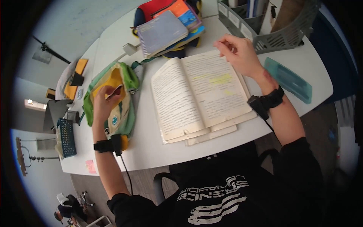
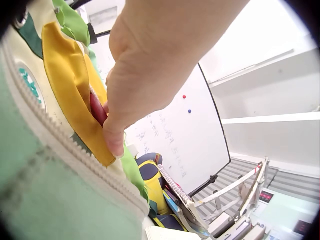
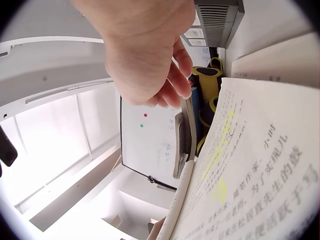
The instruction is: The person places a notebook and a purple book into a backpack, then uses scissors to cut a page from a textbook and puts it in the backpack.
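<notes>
A green and cream bag [image 1: 126,111] with a yellow lining lies left of an open book [image 1: 177,102]. My left hand [image 1: 103,106] reaches into the bag's opening and pinches a small dark red thing [image 2: 97,107] with a pale edge. Yellow fabric [image 2: 67,75] lies beside the thumb in the left wrist view, and some of the fingers are hidden. Over the top right corner of the book hovers my right hand [image 1: 242,55], its fingers loosely curled with nothing in them. Yellow highlighter marks the right page.
Behind the book, a spiral notebook [image 1: 162,32] tops several books on a blue, yellow and red bag. A grey file holder [image 1: 278,39] stands at the back right, with a teal case [image 1: 289,79] near it. Left sits a dark basket [image 1: 67,138].
</notes>
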A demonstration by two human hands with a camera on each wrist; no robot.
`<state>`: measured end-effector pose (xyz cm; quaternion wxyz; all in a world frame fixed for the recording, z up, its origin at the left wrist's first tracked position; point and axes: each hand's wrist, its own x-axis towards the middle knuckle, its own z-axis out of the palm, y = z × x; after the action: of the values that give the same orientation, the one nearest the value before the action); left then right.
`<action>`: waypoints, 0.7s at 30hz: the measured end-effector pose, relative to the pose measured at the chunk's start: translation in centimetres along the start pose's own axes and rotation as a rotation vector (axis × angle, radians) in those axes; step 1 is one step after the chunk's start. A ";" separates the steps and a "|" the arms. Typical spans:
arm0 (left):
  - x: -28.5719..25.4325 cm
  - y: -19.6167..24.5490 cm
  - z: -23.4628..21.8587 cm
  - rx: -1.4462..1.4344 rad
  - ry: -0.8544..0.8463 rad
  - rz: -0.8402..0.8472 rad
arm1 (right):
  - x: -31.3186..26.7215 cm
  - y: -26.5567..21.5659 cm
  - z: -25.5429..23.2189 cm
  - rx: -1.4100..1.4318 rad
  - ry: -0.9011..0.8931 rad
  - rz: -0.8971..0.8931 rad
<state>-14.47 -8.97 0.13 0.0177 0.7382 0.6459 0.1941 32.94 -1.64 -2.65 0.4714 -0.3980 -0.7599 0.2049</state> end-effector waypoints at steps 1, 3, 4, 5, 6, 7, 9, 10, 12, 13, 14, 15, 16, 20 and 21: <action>0.1 -1.0 0.3 -0.006 0.006 0.025 | -0.1 0.0 -0.2 -0.019 -0.003 0.010; 0.3 0.1 0.1 -0.040 -0.007 -0.027 | 0.1 0.2 0.0 0.009 -0.039 0.076; 0.6 0.1 0.0 -0.036 -0.025 -0.036 | 0.1 0.8 0.2 0.021 -0.020 0.050; 0.9 -0.1 -0.1 -0.034 -0.042 -0.044 | 0.0 0.9 0.2 0.007 -0.024 0.054; 1.1 -0.2 -0.2 -0.028 -0.042 -0.043 | 0.0 0.8 0.2 0.006 -0.027 0.062; 1.3 -0.4 -0.5 -0.011 -0.067 -0.047 | 0.0 0.8 0.2 0.004 -0.031 0.071; 1.8 -0.6 -0.5 0.025 -0.086 -0.047 | 0.1 0.6 0.1 -0.011 -0.045 0.077; 1.8 -0.6 -0.4 0.050 -0.076 -0.050 | 0.1 0.5 0.1 -0.007 -0.049 0.080; 1.6 -0.4 0.1 0.044 -0.058 -0.052 | 0.1 0.6 0.1 -0.006 -0.050 0.078; 1.5 -0.4 0.3 0.050 -0.030 -0.055 | 0.1 0.8 0.1 0.004 -0.046 0.064; 1.4 -0.5 0.7 0.007 -0.013 -0.082 | 0.1 0.9 0.1 -0.001 -0.045 0.070; 1.1 -0.8 1.0 0.002 -0.018 -0.078 | 0.1 0.9 0.1 0.006 -0.043 0.064; 0.8 -1.1 1.4 0.023 -0.003 -0.087 | 0.0 1.0 0.2 0.013 -0.041 0.059; -0.2 -1.7 3.0 -0.063 0.093 -0.134 | 0.1 1.2 0.3 -0.003 -0.066 0.079; -0.3 -1.7 3.1 -0.126 0.156 -0.163 | 0.0 1.3 0.4 0.010 -0.055 0.077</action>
<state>-15.20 -8.32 -3.30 0.0295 0.6633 0.6896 0.2893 33.08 -0.80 -3.73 0.4442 -0.4190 -0.7554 0.2376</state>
